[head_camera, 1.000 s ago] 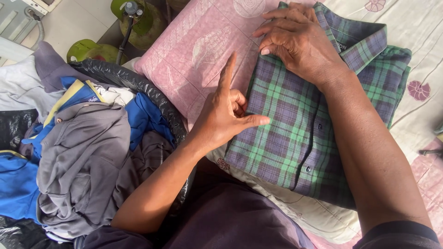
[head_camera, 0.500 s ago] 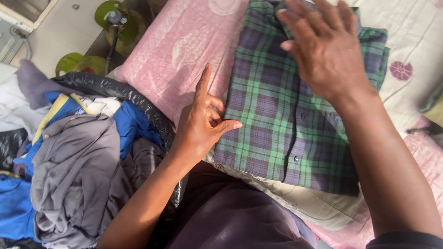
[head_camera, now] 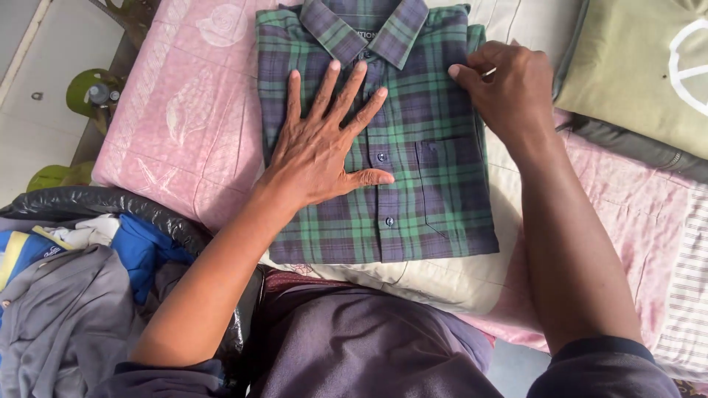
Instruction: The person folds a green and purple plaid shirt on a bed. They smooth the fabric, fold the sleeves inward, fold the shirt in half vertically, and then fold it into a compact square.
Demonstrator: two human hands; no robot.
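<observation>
At far left, a heap of grey & blue clothes [head_camera: 66, 309] is seen in a black plastic bag [head_camera: 133, 210]. A pink patterned bedsheet [head_camera: 184, 110] is spread on the bed. On it, centre frame, a folded green/navy plaid button-up shirt [head_camera: 435, 184] is laid flat, collar away from the person. The left hand [head_camera: 321, 147] is pressed on it palm down, fingers fully spread, nothing gripped. The right hand [head_camera: 509, 88] is curled, the shirt's right edge pinched betw. thumb & fingers. An olive cushion [head_camera: 634, 74] lies at top right.
</observation>
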